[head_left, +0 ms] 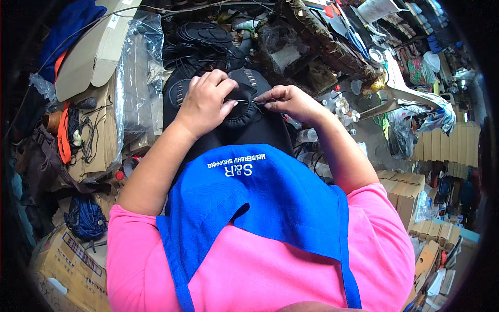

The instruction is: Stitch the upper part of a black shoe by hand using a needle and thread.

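In front of my blue apron, a black padded item with a gathered, rounded rim (240, 120) rests on the black cloth over my lap; its exact kind is unclear. My left hand (207, 101) grips its left side, fingers curled over it and thumb at the opening. A thin, pale needle-like rod (240, 100) crosses the opening between both hands. At the right of the rim, my right hand (290, 101) pinches the rod's dark end between thumb and fingers. What lies under my left palm is hidden.
Beyond my hands lies a heap of black cords (202, 44). Cardboard sheets (99, 52) and clear plastic (140, 78) stand at left. To the right are small bottles (340, 106), a cloth-wrapped strip (410, 93) and stacked cardboard (403, 192). A yellow-brown box (67, 270) sits lower left.
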The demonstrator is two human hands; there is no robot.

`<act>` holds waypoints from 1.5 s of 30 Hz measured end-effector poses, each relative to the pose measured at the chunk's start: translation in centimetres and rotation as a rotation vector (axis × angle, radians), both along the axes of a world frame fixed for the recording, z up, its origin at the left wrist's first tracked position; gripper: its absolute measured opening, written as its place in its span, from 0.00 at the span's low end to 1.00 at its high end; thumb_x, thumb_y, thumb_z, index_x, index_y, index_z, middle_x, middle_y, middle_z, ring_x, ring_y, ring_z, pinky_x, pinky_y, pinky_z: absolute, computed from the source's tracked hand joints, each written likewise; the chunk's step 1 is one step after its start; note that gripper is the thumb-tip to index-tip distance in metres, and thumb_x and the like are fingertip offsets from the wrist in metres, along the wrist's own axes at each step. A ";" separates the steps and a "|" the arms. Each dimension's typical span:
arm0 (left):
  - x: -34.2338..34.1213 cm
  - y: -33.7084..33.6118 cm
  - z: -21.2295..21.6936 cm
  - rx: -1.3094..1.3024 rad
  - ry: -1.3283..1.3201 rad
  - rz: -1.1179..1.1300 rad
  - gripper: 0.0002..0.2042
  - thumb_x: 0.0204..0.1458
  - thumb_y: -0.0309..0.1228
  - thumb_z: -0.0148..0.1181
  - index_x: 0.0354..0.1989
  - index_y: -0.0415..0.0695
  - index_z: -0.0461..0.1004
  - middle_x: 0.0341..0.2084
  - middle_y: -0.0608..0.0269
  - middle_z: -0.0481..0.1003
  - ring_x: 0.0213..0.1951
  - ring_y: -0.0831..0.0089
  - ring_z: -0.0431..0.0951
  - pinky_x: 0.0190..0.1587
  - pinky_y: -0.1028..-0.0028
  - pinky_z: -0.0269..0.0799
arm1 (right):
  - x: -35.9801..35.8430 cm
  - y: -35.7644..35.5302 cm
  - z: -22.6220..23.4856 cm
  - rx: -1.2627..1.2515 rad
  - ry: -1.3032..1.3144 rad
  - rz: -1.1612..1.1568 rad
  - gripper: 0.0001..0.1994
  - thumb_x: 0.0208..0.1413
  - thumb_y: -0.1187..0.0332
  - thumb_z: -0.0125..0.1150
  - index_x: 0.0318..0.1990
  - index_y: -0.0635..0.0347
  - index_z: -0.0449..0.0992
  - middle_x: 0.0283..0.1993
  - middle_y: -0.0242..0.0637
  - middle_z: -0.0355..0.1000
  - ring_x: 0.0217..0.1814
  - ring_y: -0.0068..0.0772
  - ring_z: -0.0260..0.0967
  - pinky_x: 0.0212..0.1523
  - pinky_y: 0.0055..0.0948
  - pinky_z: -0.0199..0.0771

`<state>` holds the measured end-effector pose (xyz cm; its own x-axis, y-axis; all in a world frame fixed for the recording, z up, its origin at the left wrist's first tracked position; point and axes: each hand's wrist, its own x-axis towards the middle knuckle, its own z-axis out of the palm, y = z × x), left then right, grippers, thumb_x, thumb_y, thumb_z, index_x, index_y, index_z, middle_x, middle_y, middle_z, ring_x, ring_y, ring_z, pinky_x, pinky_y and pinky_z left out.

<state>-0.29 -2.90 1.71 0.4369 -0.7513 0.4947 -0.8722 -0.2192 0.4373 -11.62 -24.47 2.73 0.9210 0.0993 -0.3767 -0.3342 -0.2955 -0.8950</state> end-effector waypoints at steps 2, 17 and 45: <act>-0.6 0.7 0.2 0.036 0.004 -0.001 0.08 0.40 0.32 0.64 0.29 0.47 0.75 0.29 0.65 0.70 0.37 0.65 0.70 0.40 0.67 0.61 | -0.1 -0.1 -0.1 0.036 0.011 -0.020 0.14 0.53 0.79 0.55 0.48 0.63 0.75 0.43 0.31 0.75 0.44 0.16 0.68 0.50 0.20 0.67; -2.0 3.5 -0.6 0.222 0.310 -0.166 0.04 0.47 0.28 0.57 0.30 0.43 0.70 0.33 0.59 0.68 0.40 0.61 0.68 0.44 0.63 0.61 | -0.1 0.6 0.6 -0.006 0.052 -0.022 0.13 0.55 0.75 0.56 0.49 0.59 0.75 0.42 0.30 0.74 0.43 0.17 0.68 0.49 0.21 0.67; 0.0 0.9 -0.4 0.227 0.235 -0.041 0.05 0.42 0.28 0.63 0.29 0.45 0.77 0.29 0.61 0.73 0.39 0.63 0.72 0.44 0.66 0.65 | 0.1 0.8 0.2 -0.064 -0.040 0.003 0.14 0.54 0.76 0.56 0.49 0.61 0.74 0.41 0.29 0.74 0.43 0.17 0.68 0.48 0.21 0.67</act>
<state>-0.26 -2.01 1.32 0.4866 -0.8499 0.2021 -0.7632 -0.3011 0.5717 -11.53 -23.72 2.95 0.9354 0.0787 -0.3448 -0.2973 -0.3532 -0.8871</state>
